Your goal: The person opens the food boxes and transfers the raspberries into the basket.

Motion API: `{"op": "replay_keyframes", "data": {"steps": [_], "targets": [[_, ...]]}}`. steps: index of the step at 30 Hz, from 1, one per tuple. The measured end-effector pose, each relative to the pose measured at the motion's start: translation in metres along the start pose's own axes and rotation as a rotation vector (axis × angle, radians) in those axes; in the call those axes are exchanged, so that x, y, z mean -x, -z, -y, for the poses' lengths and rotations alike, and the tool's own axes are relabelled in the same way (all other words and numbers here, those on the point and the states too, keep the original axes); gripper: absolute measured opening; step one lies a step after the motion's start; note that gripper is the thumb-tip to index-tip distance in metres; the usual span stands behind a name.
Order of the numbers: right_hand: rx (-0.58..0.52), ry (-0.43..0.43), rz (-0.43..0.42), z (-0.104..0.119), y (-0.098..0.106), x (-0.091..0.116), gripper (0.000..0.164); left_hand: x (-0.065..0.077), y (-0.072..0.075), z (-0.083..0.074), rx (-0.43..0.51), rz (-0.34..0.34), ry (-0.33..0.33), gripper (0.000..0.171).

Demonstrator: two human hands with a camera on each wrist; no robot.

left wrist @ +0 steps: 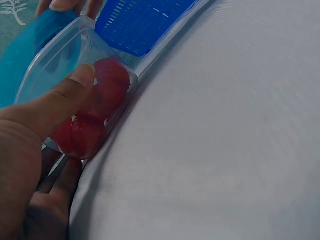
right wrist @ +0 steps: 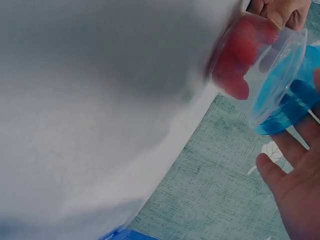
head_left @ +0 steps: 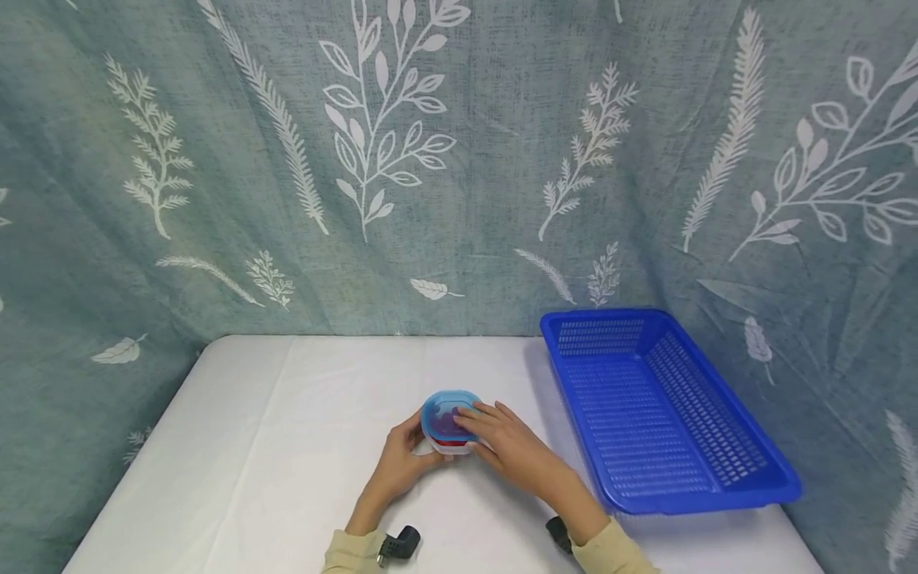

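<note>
A clear plastic food container (left wrist: 55, 65) with red rounded pieces (left wrist: 107, 97) inside stands on the white-covered table. Its translucent blue lid (head_left: 439, 405) lies over the top and looks slightly tilted against the rim in both wrist views. My left hand (head_left: 402, 456) grips the container from the left, its thumb (left wrist: 65, 102) along the near wall and its fingers round the far side. From the right, my right hand (head_left: 511, 446) rests on the lid with extended fingers, and its thumb is near the container's front edge. In the right wrist view those fingers (right wrist: 290, 147) touch the lid.
A blue perforated plastic basket (head_left: 598, 462) stands on the right of the table, close to the right forearm. The white table (head_left: 287, 454) meets a green leaf-patterned curtain (head_left: 488, 159) at the back and sides. Each wrist carries a small black camera.
</note>
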State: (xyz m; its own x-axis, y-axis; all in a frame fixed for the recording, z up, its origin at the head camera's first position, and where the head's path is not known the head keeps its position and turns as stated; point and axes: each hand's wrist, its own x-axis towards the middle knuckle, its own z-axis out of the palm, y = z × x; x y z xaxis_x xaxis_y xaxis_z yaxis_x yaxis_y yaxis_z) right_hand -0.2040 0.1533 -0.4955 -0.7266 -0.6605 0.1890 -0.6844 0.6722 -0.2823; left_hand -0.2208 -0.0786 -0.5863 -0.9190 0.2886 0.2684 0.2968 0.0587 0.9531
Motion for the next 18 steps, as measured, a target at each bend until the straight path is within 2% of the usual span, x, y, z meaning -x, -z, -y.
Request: {"op": "replay_keyframes", "data": {"steps": [3,10,18], "targets": [[0.0,0.026,-0.053,0.0,-0.001,-0.004,0.043,0.0,0.001,-0.001,-0.008,-0.01,-0.001,0.086],[0.01,0.03,-0.167,-0.002,-0.01,-0.012,0.041,-0.001,0.001,-0.004,0.008,-0.017,0.032,0.083],[0.031,0.066,-0.417,-0.001,-0.02,-0.018,0.035,0.002,0.0,-0.002,-0.001,-0.02,0.032,0.081]]}}
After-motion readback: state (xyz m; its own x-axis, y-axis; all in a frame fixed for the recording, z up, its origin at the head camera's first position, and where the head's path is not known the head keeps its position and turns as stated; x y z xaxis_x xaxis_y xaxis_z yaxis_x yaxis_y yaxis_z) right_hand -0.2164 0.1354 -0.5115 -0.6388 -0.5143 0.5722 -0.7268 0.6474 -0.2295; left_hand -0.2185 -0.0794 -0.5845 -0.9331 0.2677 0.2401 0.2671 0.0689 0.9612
